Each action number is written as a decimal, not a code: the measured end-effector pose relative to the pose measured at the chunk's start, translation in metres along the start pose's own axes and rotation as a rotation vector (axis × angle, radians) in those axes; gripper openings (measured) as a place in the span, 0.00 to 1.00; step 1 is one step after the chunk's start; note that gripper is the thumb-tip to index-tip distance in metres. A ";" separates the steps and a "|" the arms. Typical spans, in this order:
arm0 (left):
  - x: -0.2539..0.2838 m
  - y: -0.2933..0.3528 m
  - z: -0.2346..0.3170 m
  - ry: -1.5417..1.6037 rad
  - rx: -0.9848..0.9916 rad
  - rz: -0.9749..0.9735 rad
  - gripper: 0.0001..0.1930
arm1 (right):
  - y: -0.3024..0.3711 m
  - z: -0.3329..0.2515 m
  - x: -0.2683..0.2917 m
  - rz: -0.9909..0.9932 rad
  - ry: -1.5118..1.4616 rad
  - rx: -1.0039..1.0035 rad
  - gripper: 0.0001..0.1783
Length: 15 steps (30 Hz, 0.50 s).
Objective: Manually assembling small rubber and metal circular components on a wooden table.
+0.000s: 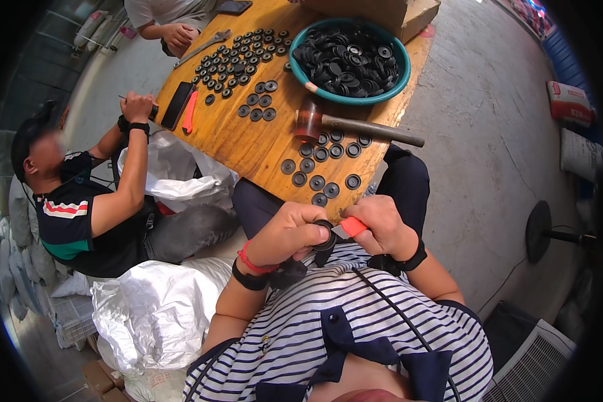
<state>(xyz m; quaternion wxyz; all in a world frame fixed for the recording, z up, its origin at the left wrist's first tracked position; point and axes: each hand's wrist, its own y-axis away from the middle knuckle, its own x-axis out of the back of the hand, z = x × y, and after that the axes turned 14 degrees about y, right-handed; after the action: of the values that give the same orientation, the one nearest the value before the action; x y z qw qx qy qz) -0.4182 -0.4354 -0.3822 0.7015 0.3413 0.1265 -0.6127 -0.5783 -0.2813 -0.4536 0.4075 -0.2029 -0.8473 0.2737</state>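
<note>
In front of my chest, my left hand point(287, 231) is closed round a small black round plastic part point(325, 238), with the thumb on its edge. My right hand point(386, 226) grips a utility knife point(353, 226) with an orange-red handle. The knife's blade points left and meets, or nearly meets, the rim of the part; exact contact is hard to tell. Just beyond my hands, several loose black discs point(317, 182) lie on the wooden table point(264, 157). Behind them rests a mallet point(372, 130) with a reddish-brown head.
A teal basin point(355, 101) heaped with black discs stands at the far right of the table. Many ringed parts point(229, 63), a wrench point(204, 47), a phone point(178, 105) and another orange-red knife point(190, 112) lie farther left. A co-worker point(100, 201) sits at left beside white sacks point(157, 315).
</note>
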 end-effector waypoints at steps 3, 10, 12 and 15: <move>0.001 -0.001 -0.002 0.003 0.008 0.057 0.12 | 0.002 0.001 -0.002 -0.010 0.001 -0.028 0.14; -0.001 -0.001 0.000 -0.030 0.049 0.005 0.12 | 0.008 0.006 -0.009 0.018 0.008 -0.181 0.18; 0.000 -0.002 0.000 -0.016 0.038 -0.001 0.12 | 0.010 0.008 -0.006 0.034 -0.053 -0.232 0.20; 0.008 -0.006 -0.007 -0.047 0.064 0.036 0.11 | 0.008 0.009 -0.010 0.088 -0.151 -0.167 0.22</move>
<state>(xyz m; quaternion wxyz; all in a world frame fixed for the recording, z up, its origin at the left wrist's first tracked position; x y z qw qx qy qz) -0.4204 -0.4371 -0.3939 0.7038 0.3511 0.0842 -0.6117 -0.5787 -0.2833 -0.4692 0.3117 -0.2518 -0.8857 0.2343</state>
